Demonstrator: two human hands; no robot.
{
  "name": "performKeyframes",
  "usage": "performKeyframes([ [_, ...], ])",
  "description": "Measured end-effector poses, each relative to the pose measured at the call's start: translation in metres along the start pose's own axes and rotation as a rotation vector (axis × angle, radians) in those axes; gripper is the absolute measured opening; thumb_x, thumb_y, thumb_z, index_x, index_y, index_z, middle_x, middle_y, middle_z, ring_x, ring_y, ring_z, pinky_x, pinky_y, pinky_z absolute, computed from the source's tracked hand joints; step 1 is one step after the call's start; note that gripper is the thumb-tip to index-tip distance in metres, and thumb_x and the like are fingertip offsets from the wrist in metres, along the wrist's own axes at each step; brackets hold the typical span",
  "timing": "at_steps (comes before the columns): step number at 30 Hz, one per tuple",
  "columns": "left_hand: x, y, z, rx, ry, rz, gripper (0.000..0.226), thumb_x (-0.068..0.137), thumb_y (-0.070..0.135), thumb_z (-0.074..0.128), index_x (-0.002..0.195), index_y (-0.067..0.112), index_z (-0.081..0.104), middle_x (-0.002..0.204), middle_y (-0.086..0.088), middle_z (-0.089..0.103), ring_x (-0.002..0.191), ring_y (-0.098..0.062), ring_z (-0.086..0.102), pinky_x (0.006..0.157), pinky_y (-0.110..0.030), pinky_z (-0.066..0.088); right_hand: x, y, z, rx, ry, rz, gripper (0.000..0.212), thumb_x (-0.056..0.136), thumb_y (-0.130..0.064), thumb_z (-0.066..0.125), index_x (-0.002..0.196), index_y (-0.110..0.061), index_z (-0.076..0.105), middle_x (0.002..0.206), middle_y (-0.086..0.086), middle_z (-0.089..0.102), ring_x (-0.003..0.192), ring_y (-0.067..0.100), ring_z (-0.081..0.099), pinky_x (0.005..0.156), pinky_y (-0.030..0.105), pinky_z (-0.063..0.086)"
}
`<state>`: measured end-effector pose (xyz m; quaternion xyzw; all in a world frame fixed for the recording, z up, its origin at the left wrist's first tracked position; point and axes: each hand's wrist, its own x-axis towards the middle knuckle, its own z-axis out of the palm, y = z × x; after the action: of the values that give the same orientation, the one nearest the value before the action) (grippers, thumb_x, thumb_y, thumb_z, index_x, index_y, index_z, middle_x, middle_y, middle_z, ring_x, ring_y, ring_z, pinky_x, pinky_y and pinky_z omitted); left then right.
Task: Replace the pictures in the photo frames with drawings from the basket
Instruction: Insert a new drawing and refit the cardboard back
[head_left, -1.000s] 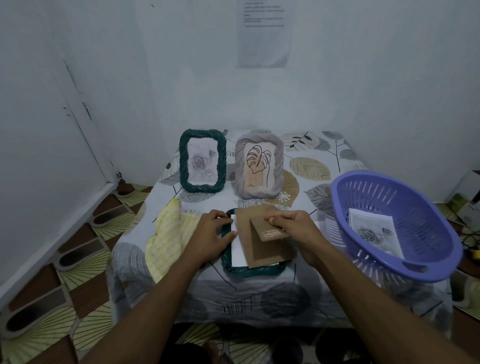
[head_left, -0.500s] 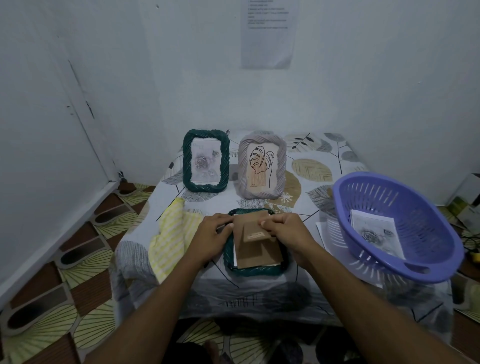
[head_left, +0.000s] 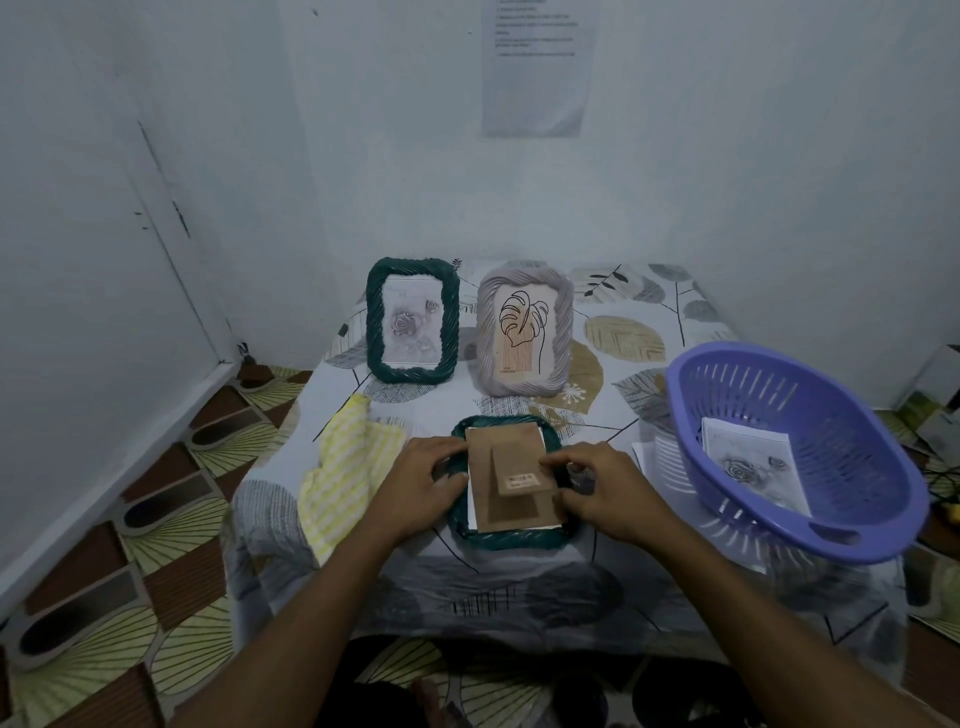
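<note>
Both hands work the dark green twisted-rope photo frame (head_left: 511, 538) lying face-down on the tabletop (head_left: 613, 415), left hand (head_left: 415, 486) gripping its rim, right hand (head_left: 605, 491) on the brown cardboard backing board (head_left: 485, 499), pinching or pressing unclear; seating the backing seems underway, next pressing it flush.

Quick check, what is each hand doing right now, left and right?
Left hand: grips the left edge of the face-down frame.
Right hand: pinches the right edge of the backing.
</note>
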<state>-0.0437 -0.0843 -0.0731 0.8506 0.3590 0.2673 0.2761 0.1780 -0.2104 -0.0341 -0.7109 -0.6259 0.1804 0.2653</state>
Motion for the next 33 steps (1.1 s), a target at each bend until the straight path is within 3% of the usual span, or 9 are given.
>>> performKeyframes([
  [4,-0.003,-0.001,0.003,-0.014,-0.054,-0.028,0.058,0.074,0.026,0.049,0.130,0.015,0.060,0.135,-0.002,0.057,0.124,-0.016,0.045,0.106,-0.027,0.033,-0.002,0.003,0.004,0.015,0.030,0.001,0.039,0.081,-0.009,0.069,0.119,-0.019,0.068,0.121,-0.001,0.066,0.113,0.017,0.056,0.095,0.023,0.040],
  [9,-0.004,0.004,0.004,-0.027,-0.034,-0.022,0.058,0.075,0.022,0.046,0.130,0.011,0.058,0.140,-0.001,0.052,0.124,-0.020,0.045,0.103,-0.026,0.032,-0.002,0.002,0.009,0.132,0.074,0.034,0.033,0.084,-0.004,0.066,0.115,-0.015,0.071,0.114,-0.001,0.070,0.103,0.008,0.060,0.085,0.007,0.038],
  [13,-0.004,0.005,0.006,-0.015,-0.032,-0.017,0.056,0.077,0.023,0.046,0.129,0.011,0.059,0.140,-0.001,0.053,0.122,-0.021,0.046,0.099,-0.023,0.031,-0.002,0.004,0.012,0.131,0.097,0.035,0.029,0.084,-0.005,0.068,0.111,-0.014,0.073,0.109,0.000,0.071,0.098,0.008,0.062,0.086,0.012,0.040],
  [18,-0.005,0.000,0.009,0.065,-0.030,0.009,0.054,0.084,0.042,0.043,0.126,0.014,0.063,0.138,-0.001,0.055,0.124,-0.020,0.047,0.102,-0.026,0.032,0.000,0.008,0.014,0.011,0.080,-0.019,0.020,0.084,-0.010,0.068,0.101,-0.014,0.077,0.105,0.002,0.071,0.094,0.012,0.063,0.080,0.005,0.041],
  [22,0.004,-0.004,0.008,0.006,-0.008,-0.022,0.069,0.089,0.060,0.024,0.108,0.015,0.073,0.124,-0.001,0.060,0.114,-0.018,0.050,0.100,-0.036,0.039,0.005,0.005,0.013,0.024,0.117,-0.005,0.015,0.085,-0.012,0.066,0.092,-0.016,0.078,0.098,0.001,0.066,0.093,0.014,0.060,0.082,0.023,0.047],
  [25,0.018,0.000,0.007,-0.008,0.057,-0.033,0.065,0.090,0.060,0.028,0.098,0.013,0.072,0.116,-0.002,0.056,0.108,-0.018,0.049,0.098,-0.041,0.039,0.017,0.001,0.009,0.063,0.186,0.033,0.014,0.088,-0.013,0.063,0.092,-0.017,0.075,0.097,-0.001,0.060,0.091,0.013,0.056,0.072,0.014,0.038],
  [28,0.029,0.011,0.006,0.005,-0.002,-0.105,0.062,0.082,0.066,0.040,0.114,0.019,0.065,0.124,0.000,0.049,0.118,-0.018,0.041,0.105,-0.038,0.034,0.032,-0.002,0.003,0.095,0.205,0.064,0.014,0.088,-0.023,0.066,0.100,-0.019,0.072,0.103,-0.001,0.059,0.092,0.013,0.055,0.075,0.021,0.038],
  [33,0.028,0.011,0.008,0.197,-0.172,-0.070,0.101,0.054,0.084,0.055,0.137,0.029,0.046,0.145,0.006,0.031,0.133,-0.015,0.024,0.112,-0.040,0.028,0.048,0.008,0.007,-0.029,0.068,0.066,0.042,0.081,-0.034,0.074,0.119,-0.021,0.063,0.116,0.005,0.054,0.099,0.017,0.056,0.084,0.026,0.043],
])
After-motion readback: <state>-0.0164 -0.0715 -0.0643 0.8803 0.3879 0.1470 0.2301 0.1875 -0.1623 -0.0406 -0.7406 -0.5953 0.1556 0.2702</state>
